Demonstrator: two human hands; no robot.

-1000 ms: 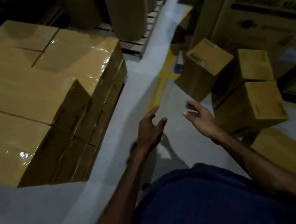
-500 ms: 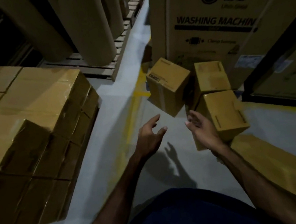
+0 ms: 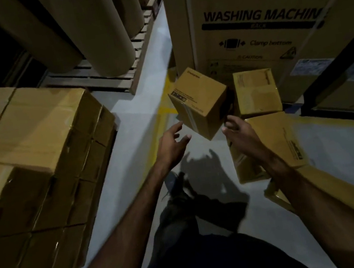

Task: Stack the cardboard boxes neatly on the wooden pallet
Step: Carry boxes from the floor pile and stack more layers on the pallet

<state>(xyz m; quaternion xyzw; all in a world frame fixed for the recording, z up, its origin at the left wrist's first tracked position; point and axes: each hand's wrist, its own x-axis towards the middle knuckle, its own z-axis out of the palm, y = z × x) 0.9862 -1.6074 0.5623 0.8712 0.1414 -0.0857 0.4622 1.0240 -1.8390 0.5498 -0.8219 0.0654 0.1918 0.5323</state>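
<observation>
Hands, left (image 3: pixel 170 144) and right (image 3: pixel 241 134), spread open and empty on either side of a tilted box (image 3: pixel 198 100); whether they touch it is unclear. Two boxes (image 3: pixel 256 92) lie beside it, below a washing-machine carton (image 3: pixel 245 15). Wrapped stack (image 3: pixel 36 154) at left.

washing machine carton: big LG carton (image 3: pixel 246 20) is standing upright at the far right, printed "WASHING MACHINE" and "Clamp bottom"
paper rolls: a few fat brown rolls (image 3: pixel 96 29) are standing on end at the top left, sitting on a slatted pallet (image 3: pixel 103 76)
floor: grey concrete floor (image 3: pixel 138 126) is running between the stacks, pretty dim lighting
yellow line: painted yellow line (image 3: pixel 163 113) is running along the floor toward the carton
dark frame: a black frame (image 3: pixel 331 69) is slanting down the right edge
</observation>
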